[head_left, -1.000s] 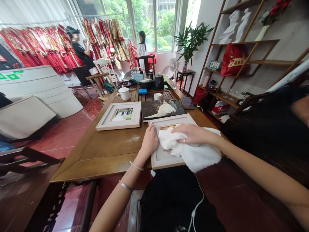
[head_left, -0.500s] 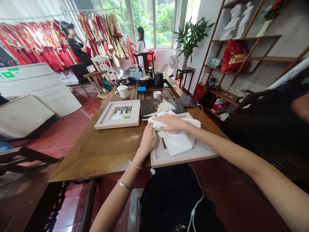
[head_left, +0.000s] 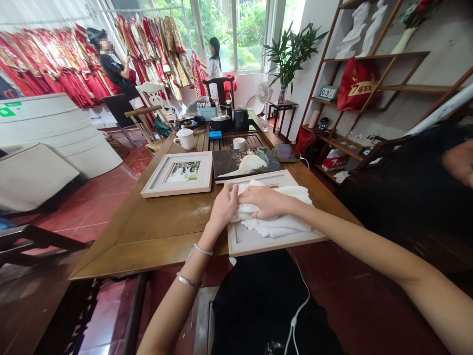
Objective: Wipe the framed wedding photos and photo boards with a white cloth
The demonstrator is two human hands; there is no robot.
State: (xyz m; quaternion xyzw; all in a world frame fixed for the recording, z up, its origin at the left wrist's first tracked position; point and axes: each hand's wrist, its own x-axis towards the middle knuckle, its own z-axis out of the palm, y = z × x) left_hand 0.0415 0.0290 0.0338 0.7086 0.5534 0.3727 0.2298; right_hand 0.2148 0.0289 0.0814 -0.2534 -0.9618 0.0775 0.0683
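Note:
A light wooden picture frame [head_left: 236,244] lies at the table's near edge in front of me. Over much of it spreads a crumpled white cloth [head_left: 291,209]. My right hand [head_left: 268,201] grips the cloth and presses it against the frame, with a ring on one finger. At the frame's left edge, my left hand [head_left: 223,204] is closed around the side, its fingertips close to the cloth. The picture beneath is mostly hidden. A second framed photo [head_left: 185,171] lies to the left, and a dark unframed photo panel [head_left: 242,165] is just beyond the cloth.
On the wooden table [head_left: 166,222] stand a white lidded teapot [head_left: 185,138], a small white cup [head_left: 239,143], a blue box [head_left: 215,134] and a phone [head_left: 287,153] with a cable. Another person's arm [head_left: 458,162] shows at right; two people stand near hanging garments at the back.
My right hand and the cloth have moved down and slightly right across the frame, uncovering part of its far side. My left hand remains at the left edge.

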